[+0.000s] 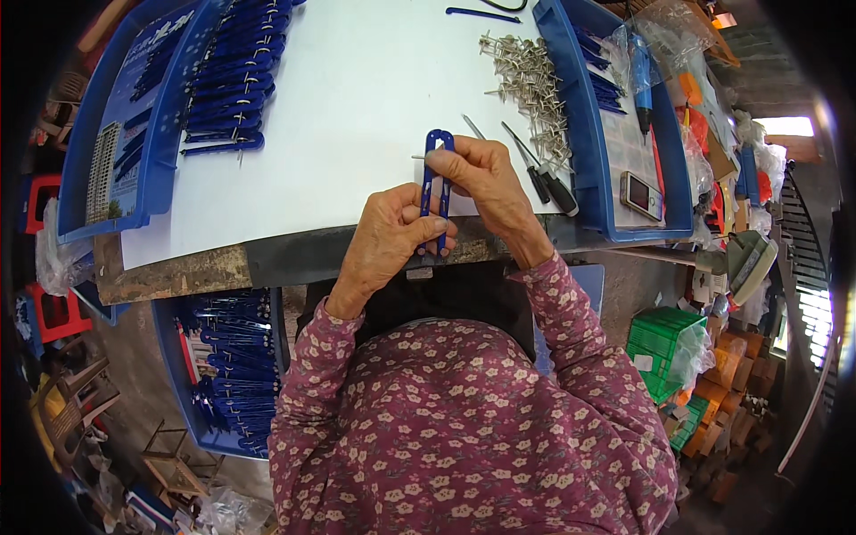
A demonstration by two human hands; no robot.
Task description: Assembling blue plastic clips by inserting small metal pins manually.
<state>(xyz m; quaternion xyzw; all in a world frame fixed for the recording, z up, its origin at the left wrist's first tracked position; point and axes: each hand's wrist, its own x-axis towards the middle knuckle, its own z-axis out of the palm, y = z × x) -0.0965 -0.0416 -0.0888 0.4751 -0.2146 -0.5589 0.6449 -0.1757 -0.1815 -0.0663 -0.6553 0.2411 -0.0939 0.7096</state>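
Over the front edge of the white-covered table, both hands hold a blue U-shaped piece (445, 203) with two long narrow legs, its rounded bend pointing away from me. My left hand (379, 239) is closed round the lower ends of the legs. Near the bend, my right hand (489, 183) pinches the piece between thumb and fingers. A thin metal pin (417, 157) sticks out to the left beside my right thumb; its other end is hidden. Close to my right hand lie a screwdriver (558, 189) with a black handle and a slim pointed tool (524, 152).
Small metal pins (526, 78) lie heaped at the right, by a blue tray (596, 192) holding a phone (641, 196) and a blue electric screwdriver (641, 76). Stacked blue pieces (227, 94) and another blue tray (159, 183) are at left. Below the table, a bin (178, 392) holds many more.
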